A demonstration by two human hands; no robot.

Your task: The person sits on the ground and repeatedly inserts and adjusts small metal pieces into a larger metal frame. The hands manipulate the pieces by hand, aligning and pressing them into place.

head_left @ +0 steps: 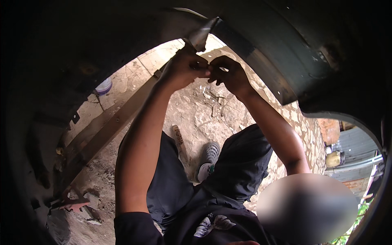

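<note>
My left hand (184, 68) and my right hand (229, 74) are raised in front of me, their fingertips meeting in a pinch. Whatever lies between the fingers is too small and dark to make out. Just above my left hand, a bent metal flap (199, 40) hangs from the rim of a dark metal body panel (265, 69). The panel curves around and over both arms. Beneath my left hand, a long brown beam (118, 118) slants down to the lower left.
Below are my legs and a grey shoe (210, 153) on rough stony ground (208, 116). A wooden stick (179, 141) lies beside the shoe. A white and purple tub (104, 86) stands beyond the beam. Broken pieces (87, 210) litter the lower left; corrugated sheets (355, 145) stand at right.
</note>
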